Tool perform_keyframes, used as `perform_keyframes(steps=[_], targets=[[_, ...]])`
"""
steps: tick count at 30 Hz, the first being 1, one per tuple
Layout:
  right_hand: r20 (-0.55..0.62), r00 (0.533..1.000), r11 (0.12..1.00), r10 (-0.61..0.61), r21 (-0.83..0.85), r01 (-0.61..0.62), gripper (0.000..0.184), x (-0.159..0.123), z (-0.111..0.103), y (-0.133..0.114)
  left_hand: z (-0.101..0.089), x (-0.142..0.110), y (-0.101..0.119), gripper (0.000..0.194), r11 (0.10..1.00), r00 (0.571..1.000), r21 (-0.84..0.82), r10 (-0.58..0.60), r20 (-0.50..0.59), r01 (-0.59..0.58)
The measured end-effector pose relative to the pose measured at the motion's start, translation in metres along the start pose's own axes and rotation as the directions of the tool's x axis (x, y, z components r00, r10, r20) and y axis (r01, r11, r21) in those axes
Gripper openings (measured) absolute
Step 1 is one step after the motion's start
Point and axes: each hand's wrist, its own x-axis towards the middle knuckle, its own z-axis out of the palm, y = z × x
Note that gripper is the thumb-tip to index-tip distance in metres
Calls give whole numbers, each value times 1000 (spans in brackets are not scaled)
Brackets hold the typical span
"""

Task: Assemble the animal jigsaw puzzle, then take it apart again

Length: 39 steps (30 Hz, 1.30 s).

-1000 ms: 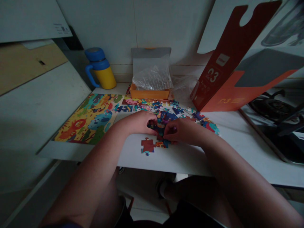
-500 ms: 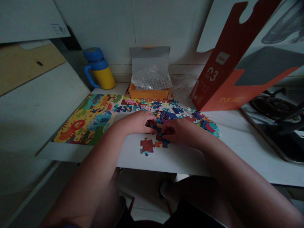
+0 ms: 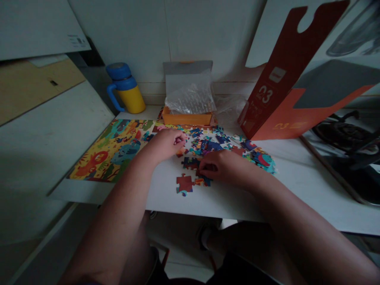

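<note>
My left hand (image 3: 170, 143) is over the left side of the loose puzzle pieces (image 3: 212, 145), its fingers curled together; what they hold, if anything, is too small to make out. My right hand (image 3: 221, 164) is closed, thumb and fingertips pinched at the edge of a dark puzzle piece (image 3: 191, 162) group on the table; the fingers partly hide a reddish-brown piece there. In front of the hands lies a reddish-brown puzzle piece (image 3: 184, 183) with a blue corner, against a small orange-and-blue piece (image 3: 201, 181).
A colourful animal picture sheet (image 3: 101, 156) lies at left. Behind stand a blue-and-yellow jug (image 3: 130, 95) and an open orange box (image 3: 187, 118) with clear plastic wrap (image 3: 190, 99). A tall orange-red carton (image 3: 273, 114) and a gas stove (image 3: 350, 158) are at right.
My left hand has moved up and left, away from my right hand, uncovering dark joined pieces. My right hand has shifted slightly left and stays low by them.
</note>
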Motion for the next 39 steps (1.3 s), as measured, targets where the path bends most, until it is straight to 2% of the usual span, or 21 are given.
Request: perform_keyframes(steps=[3,8,12,22,29,34,39], targets=[[32,999,999,-34,-1,34,18,1,2,-11,-6,-1,-7,10,983,990,125,-130,-51,136],[73,994,996,-80,-19,82,63,2,9,-21,-4,-2,-15,11,933,960,228,-262,-100,278],[82,994,995,-76,-53,80,74,4,16,-23,-3,-2,-15,13,902,939,262,-321,-128,344],[77,996,996,-40,-75,46,49,5,22,-30,2,-2,-9,15,932,959,224,-278,-61,284],[95,995,999,-25,-23,27,49,6,21,-33,4,-3,-10,14,940,964,212,-256,-78,266],[99,994,999,-39,-8,40,46,4,17,-36,2,-2,-6,14,944,962,187,-271,-25,271],[82,994,998,-68,19,66,44,4,18,-33,5,-1,-8,15,968,978,141,-208,-22,209]])
